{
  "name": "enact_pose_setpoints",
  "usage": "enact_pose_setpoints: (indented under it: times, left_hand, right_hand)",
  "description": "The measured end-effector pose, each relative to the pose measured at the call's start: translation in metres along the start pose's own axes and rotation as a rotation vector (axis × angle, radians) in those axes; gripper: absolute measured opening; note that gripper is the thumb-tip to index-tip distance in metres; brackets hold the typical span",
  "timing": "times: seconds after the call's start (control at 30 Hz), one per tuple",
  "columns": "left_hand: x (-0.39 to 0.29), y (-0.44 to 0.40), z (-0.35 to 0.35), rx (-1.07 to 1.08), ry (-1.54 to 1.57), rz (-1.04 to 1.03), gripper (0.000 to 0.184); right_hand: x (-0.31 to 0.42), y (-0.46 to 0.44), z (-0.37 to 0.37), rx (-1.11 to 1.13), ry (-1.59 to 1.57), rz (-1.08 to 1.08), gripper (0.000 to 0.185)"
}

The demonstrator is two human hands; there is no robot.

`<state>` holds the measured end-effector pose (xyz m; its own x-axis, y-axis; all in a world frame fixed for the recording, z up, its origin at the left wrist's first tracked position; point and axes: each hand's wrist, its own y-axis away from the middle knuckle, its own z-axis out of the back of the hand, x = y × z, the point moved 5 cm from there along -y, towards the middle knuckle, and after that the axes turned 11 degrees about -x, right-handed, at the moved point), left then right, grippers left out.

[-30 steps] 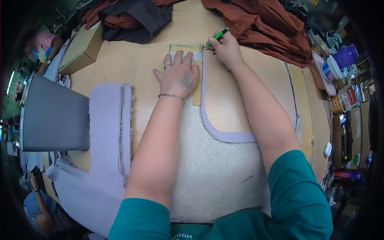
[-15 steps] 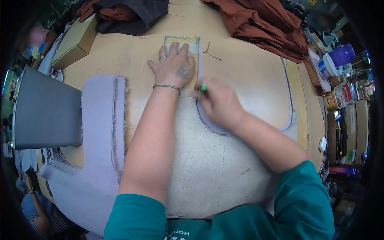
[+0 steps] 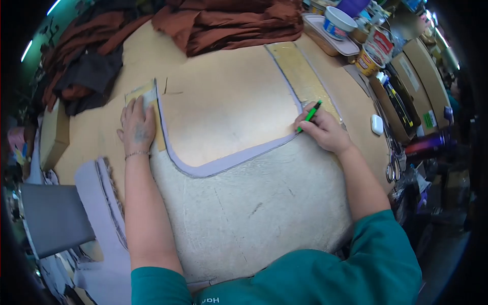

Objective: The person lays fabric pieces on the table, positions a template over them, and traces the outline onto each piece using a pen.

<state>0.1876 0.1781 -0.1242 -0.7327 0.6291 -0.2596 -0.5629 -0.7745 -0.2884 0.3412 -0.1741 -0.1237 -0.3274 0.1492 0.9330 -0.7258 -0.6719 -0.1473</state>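
A large grey U-shaped template (image 3: 244, 203) lies on the table, with a lavender fabric edge (image 3: 223, 159) showing along its inner curve. My left hand (image 3: 137, 126) lies flat with fingers apart on the template's left arm, beside a yellow taped strip (image 3: 160, 133). In my right hand (image 3: 325, 129) is a green pen (image 3: 309, 118), pinched between the fingers. Its tip is at the right end of the inner curve, near the foot of the right arm, which bears wide yellow tape (image 3: 300, 68).
Lavender fabric pieces (image 3: 94, 198) and a grey box-like object (image 3: 56, 218) are at the left. Rust-brown cloth (image 3: 229, 25) lies at the back. Scissors (image 3: 393, 165), a white case (image 3: 376, 124) and a pen box (image 3: 394, 104) are on the right.
The green pen in my right hand has moved from the top of the left arm down and along the curve to the right. The view has turned and shifted right. My left hand stays on the template.
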Motion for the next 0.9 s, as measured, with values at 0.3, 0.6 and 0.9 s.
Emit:
enact_pose_setpoints:
  times: [0.3,0.6,0.9]
  left_hand:
    - [-0.212,0.178,0.07,0.296,0.687,-1.045,0.037]
    - [-0.216,0.225,0.023,0.432,0.389,-1.096,0.064]
    - [-0.216,0.221,0.024,0.436,0.457,-1.065,0.06]
  right_hand:
    - [0.004,0.001,0.0,-0.011,0.09,0.075,0.013]
    - [-0.01,-0.032,0.027,0.046,0.107,0.019,0.012]
    - [-0.019,-0.203,0.024,-0.013,0.3,0.191,0.012]
